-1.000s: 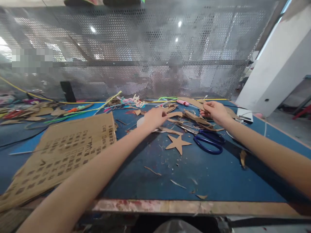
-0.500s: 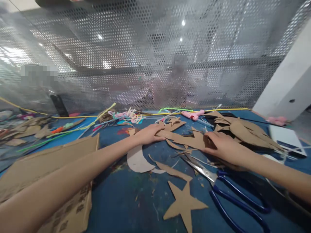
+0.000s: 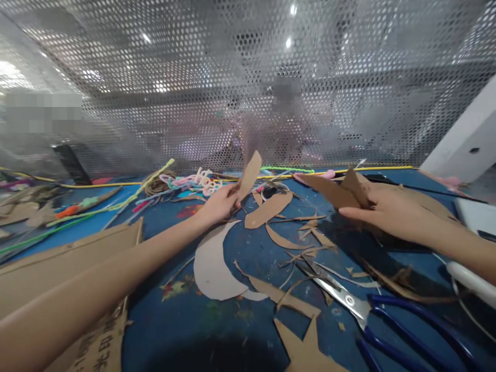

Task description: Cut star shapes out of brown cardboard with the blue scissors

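A narrow cardboard piece [image 3: 250, 175] stands tilted up from the fingers of my left hand [image 3: 221, 205], which is closed on it. My right hand [image 3: 391, 209] grips a pointed brown cardboard piece [image 3: 333, 190] above the table, its fingers partly hidden behind the wrist side. Between the hands lies a long rounded cardboard strip [image 3: 268, 211]. Just below my left hand is a pale crescent cutout [image 3: 212, 263]. A cardboard star [image 3: 310, 349] shows at the bottom edge, partly cut off by the frame. Blue-handled scissors [image 3: 356, 305] lie open beside it.
Cardboard scraps [image 3: 287, 294] litter the middle of the blue table. A large cardboard sheet [image 3: 70, 253] lies under my left forearm. Pipe cleaners [image 3: 207, 178] and a pink glue gun [image 3: 329, 174] sit at the back, before a perforated metal screen [image 3: 217, 93].
My hands have moved apart and up, each lifting a cardboard piece. The right hand shifted right, over the pile there. The view has tilted, so the star and scissors sit lower.
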`<state>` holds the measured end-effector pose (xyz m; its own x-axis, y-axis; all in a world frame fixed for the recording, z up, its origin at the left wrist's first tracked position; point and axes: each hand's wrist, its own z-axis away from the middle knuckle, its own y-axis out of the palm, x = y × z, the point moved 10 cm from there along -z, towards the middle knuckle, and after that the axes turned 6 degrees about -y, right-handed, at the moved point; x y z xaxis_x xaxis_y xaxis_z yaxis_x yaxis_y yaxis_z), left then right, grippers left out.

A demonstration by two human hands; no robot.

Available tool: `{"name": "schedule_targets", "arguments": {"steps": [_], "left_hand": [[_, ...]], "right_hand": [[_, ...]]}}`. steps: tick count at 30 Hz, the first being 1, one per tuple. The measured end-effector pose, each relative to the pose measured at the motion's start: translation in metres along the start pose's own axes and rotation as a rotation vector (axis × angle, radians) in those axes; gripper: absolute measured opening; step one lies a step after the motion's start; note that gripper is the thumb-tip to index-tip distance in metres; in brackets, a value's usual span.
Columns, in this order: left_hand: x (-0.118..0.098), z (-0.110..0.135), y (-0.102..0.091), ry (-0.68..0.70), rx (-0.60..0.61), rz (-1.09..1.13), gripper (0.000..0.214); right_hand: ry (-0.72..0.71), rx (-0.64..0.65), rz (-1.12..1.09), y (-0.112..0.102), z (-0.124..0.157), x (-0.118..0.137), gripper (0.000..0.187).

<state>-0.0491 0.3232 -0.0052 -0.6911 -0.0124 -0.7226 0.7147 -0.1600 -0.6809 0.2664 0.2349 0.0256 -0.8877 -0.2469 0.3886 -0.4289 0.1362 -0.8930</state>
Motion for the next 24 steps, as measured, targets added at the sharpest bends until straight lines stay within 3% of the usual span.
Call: {"name": "schedule_targets", "arguments": {"steps": [2,5,8,11,14,16,19,20,22,24], "left_hand": [[0.012,-0.001,0.006,-0.141,0.061,0.252,0.029],[0.009,0.005,0.024,-0.217,0.224,0.473,0.049],[0.0,0.008,0.031,-0.182,0.264,0.337,0.059],[-0.013,0.006,0.016,0.002,0.061,-0.173,0.061],[-0.047,0.022,-0.002,0.308,-0.306,-0.631,0.058],[-0.068,0.043,0.006,0.525,-0.425,-0.81,0.047],[-0.071,0.061,0.041,0.651,-0.232,-0.953,0.033],[-0.066,0.062,0.051,0.613,-0.148,-0.978,0.033],[-0.056,0.06,0.057,0.47,-0.1,-0.984,0.038],[-0.048,0.055,0.053,0.352,-0.122,-0.935,0.047]], "right_hand": [[0.075,0.005,-0.297,0.005,-0.005,-0.009,0.023],[0.187,0.018,-0.75,0.023,-0.01,-0.014,0.029],[0.174,0.026,-0.827,0.035,-0.019,-0.012,0.031],[0.083,0.026,-0.504,0.036,-0.031,-0.012,0.028],[-0.002,-0.224,-0.108,0.008,-0.036,-0.009,0.041],[-0.102,-0.322,-0.002,-0.006,-0.028,0.009,0.044],[-0.346,-0.148,-0.061,0.006,-0.003,0.061,0.019],[-0.42,-0.036,-0.108,0.016,0.012,0.08,0.013],[-0.47,0.22,-0.189,0.044,0.046,0.111,0.011],[-0.523,0.377,-0.208,0.064,0.079,0.137,0.03]]}}
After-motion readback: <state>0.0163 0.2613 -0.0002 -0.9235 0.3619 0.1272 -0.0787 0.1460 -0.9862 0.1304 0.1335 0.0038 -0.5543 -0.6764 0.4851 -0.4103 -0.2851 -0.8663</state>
